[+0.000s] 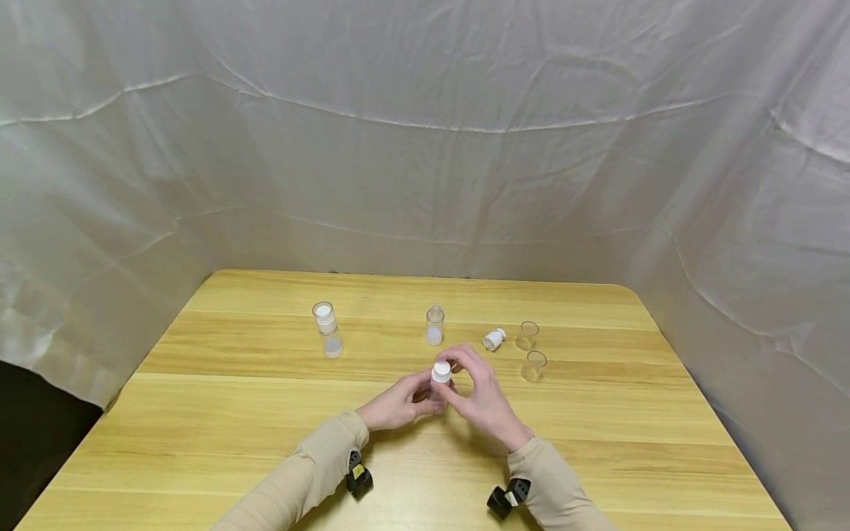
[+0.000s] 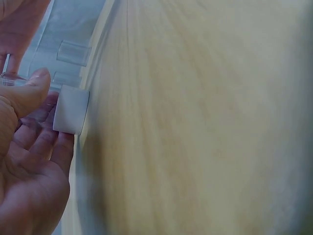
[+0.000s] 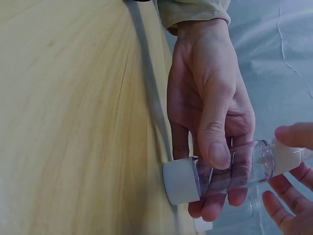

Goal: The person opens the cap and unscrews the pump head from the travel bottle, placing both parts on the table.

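Note:
A small clear bottle (image 3: 230, 169) with a white base (image 2: 71, 110) is gripped by my left hand (image 1: 398, 402), its thumb and fingers on opposite sides of the clear wall. Thumb and fingers of my right hand (image 1: 483, 400) pinch the white pump head (image 1: 441, 371) at the top of that bottle. In the right wrist view this pump head sits at the bottle's neck. Both hands are close together over the middle of the table. The clear body is mostly hidden behind fingers in the head view.
Beyond the hands stands another clear bottle (image 1: 434, 328) with its neck bare. A loose white pump head (image 1: 494, 339) lies right of it, beside two clear caps (image 1: 527, 337). Farther left is a bottle (image 1: 328, 330) with pump and clear cap on. Grey sheeting (image 1: 425, 184) surrounds the table (image 1: 232, 413).

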Tool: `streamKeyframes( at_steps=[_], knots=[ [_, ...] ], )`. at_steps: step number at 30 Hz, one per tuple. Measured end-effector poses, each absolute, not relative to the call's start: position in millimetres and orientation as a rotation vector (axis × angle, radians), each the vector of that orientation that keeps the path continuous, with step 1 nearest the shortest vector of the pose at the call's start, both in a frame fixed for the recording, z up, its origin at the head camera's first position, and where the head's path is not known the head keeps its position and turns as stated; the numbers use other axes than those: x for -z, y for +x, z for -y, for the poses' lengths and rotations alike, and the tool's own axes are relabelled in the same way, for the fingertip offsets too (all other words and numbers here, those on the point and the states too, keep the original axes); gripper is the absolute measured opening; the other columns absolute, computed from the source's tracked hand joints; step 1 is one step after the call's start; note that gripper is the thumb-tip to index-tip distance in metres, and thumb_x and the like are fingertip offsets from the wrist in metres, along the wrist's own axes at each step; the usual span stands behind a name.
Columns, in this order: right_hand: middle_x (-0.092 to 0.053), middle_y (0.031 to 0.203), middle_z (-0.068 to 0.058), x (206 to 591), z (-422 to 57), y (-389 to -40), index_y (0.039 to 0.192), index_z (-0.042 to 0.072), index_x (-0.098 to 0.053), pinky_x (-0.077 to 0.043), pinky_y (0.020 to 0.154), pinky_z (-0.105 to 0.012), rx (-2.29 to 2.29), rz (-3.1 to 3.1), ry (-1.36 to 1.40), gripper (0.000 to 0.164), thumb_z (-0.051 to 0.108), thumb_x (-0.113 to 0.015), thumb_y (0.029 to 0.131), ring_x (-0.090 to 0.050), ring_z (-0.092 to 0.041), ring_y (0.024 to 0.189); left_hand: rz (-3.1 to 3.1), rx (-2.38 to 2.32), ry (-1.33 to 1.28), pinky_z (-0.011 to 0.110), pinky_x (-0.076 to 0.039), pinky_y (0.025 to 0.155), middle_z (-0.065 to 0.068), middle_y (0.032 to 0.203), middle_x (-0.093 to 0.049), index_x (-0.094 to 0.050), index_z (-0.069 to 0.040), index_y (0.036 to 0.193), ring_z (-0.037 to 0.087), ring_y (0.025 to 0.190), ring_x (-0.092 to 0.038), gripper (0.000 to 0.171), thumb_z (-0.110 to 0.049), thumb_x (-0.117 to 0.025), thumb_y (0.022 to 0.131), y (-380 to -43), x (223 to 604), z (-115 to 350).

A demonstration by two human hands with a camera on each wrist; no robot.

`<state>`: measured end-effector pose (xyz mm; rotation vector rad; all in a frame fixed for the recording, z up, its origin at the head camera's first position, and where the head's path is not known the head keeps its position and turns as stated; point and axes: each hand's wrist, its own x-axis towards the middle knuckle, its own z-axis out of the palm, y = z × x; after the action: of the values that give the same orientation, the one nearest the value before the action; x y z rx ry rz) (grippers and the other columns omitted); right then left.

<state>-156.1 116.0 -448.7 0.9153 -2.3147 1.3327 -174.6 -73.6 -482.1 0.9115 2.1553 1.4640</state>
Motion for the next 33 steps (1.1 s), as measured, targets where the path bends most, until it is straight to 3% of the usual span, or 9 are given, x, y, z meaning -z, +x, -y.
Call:
streamKeyframes(
  at_steps=[8,13,17,20,24,28,33],
  knots=[
    [-0.065,0.116,-0.01,449.5,-116.2,-155.6,0.123,0.005,-0.061,-0.058,0.09,-0.036,-1.303,2.322,0.934,0.046,0.003,-0.079,0.081,-0.062,-0.019,0.103,-2.162,-1.456,0.909,0.04,-0.042,0.12,0.014,0.139,-0.062,-0.047,-0.001,0.145,0.03,0.133,-0.057,0.047,-0.013,-0.059,0.1,-175.0,482.9,73.5],
    [-0.065,0.108,-0.006,448.8,-114.9,-155.8,0.116,0.007,-0.062,-0.059,0.085,-0.035,-1.336,2.322,0.86,0.043,0.004,-0.083,0.079,-0.061,-0.012,0.096,-2.159,-1.468,0.907,0.042,-0.042,0.12,0.016,0.144,-0.058,-0.046,-0.001,0.146,0.032,0.135,-0.055,0.05,-0.012,-0.06,0.1,-174.9,483.1,73.3],
    [-0.065,0.105,-0.006,448.6,-115.0,-156.2,0.111,0.006,-0.063,-0.06,0.083,-0.032,-1.341,2.308,0.892,0.035,-0.001,-0.079,0.08,-0.061,-0.011,0.094,-2.141,-1.483,0.909,0.036,-0.044,0.118,0.017,0.143,-0.058,-0.042,0.0,0.149,0.032,0.133,-0.057,0.054,-0.008,-0.061,0.099,-174.9,483.1,72.7],
    [-0.066,0.108,-0.008,448.4,-115.6,-156.2,0.112,0.005,-0.063,-0.06,0.086,-0.031,-1.343,2.301,0.934,0.035,-0.003,-0.075,0.081,-0.061,-0.014,0.097,-2.144,-1.479,0.925,0.031,-0.045,0.116,0.017,0.139,-0.062,-0.043,0.001,0.148,0.032,0.13,-0.059,0.053,-0.007,-0.06,0.098,-175.0,483.1,72.5],
    [-0.065,0.112,-0.009,448.0,-115.7,-155.8,0.115,0.004,-0.061,-0.058,0.088,-0.033,-1.342,2.305,0.94,0.038,0.001,-0.077,0.08,-0.06,-0.016,0.101,-2.15,-1.475,0.927,0.034,-0.044,0.117,0.016,0.138,-0.062,-0.045,0.001,0.146,0.031,0.131,-0.058,0.05,-0.009,-0.06,0.099,-175.1,482.5,72.8],
    [-0.065,0.109,-0.007,447.0,-115.2,-155.3,0.114,0.005,-0.061,-0.058,0.085,-0.035,-1.35,2.331,0.881,0.04,0.006,-0.082,0.08,-0.06,-0.012,0.097,-2.147,-1.479,0.911,0.039,-0.043,0.119,0.017,0.141,-0.06,-0.046,0.001,0.145,0.032,0.133,-0.057,0.05,-0.01,-0.06,0.099,-175.2,482.6,72.8],
    [-0.067,0.104,-0.006,446.4,-115.3,-156.0,0.111,0.006,-0.063,-0.06,0.083,-0.034,-1.354,2.338,0.858,0.037,0.002,-0.081,0.079,-0.06,-0.01,0.094,-2.144,-1.48,0.895,0.032,-0.046,0.115,0.016,0.14,-0.061,-0.044,0.0,0.147,0.03,0.129,-0.059,0.052,-0.01,-0.061,0.099,-175.1,482.8,72.5]
  ],
)
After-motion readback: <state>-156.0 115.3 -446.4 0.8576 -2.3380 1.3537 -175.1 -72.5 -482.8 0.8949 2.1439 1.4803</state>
